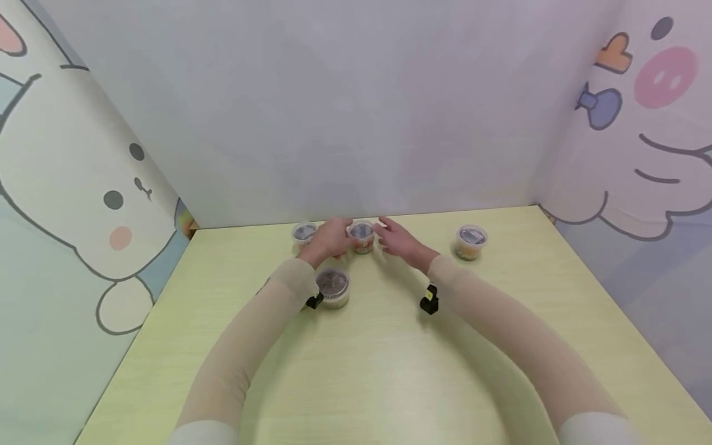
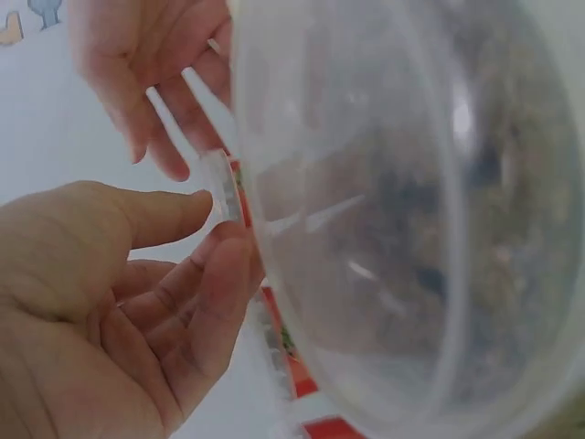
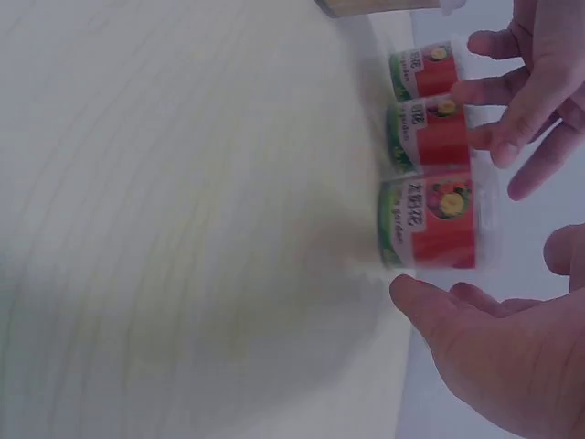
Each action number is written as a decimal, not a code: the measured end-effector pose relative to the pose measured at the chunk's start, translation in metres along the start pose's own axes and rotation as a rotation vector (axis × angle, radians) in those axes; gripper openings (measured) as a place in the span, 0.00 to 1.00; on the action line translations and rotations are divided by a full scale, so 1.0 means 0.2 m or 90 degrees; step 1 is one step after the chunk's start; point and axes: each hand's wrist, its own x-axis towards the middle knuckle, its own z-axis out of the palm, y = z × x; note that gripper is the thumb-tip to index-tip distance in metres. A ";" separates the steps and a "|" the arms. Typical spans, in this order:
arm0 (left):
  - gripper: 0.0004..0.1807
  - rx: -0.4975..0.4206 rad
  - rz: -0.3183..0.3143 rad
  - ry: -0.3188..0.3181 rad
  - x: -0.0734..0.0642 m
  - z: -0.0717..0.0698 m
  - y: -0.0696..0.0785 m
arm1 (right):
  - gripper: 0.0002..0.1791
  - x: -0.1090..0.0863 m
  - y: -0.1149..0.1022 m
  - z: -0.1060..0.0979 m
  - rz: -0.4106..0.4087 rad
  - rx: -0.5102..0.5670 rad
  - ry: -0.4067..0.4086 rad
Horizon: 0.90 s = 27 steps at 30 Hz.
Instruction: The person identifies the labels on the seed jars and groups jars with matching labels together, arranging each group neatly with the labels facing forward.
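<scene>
Small plastic cups with red flower labels stand in a row at the table's back. The right-end cup (image 1: 363,239) lies between my two hands. My left hand (image 1: 329,238) is over the row, its thumb and fingertips right at that cup's lid in the left wrist view; it covers the middle cup (image 3: 428,135) in the head view. At the left end is another cup (image 1: 304,232). My right hand (image 1: 403,243) is beside the right-end cup, fingers spread, with a small gap to its side in the right wrist view.
A larger clear tub (image 1: 334,288) with dark contents stands in front of the row, beside my left wrist. Off to the right is a cup (image 1: 471,241) with a yellowish label. Behind the table (image 1: 384,364) rises a pale wall (image 1: 356,111); cartoon-printed panels flank both sides.
</scene>
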 end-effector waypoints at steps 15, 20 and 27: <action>0.17 0.086 0.236 0.012 -0.03 0.16 0.41 | 0.28 -0.38 0.00 -0.68 -0.155 -0.469 0.116; 0.19 0.049 0.261 0.009 0.04 0.28 0.52 | 0.35 -0.51 0.13 -0.81 -0.115 -0.385 0.208; 0.22 -0.117 0.219 0.016 0.16 0.52 0.63 | 0.41 -0.62 0.30 -0.85 -0.011 -0.175 0.207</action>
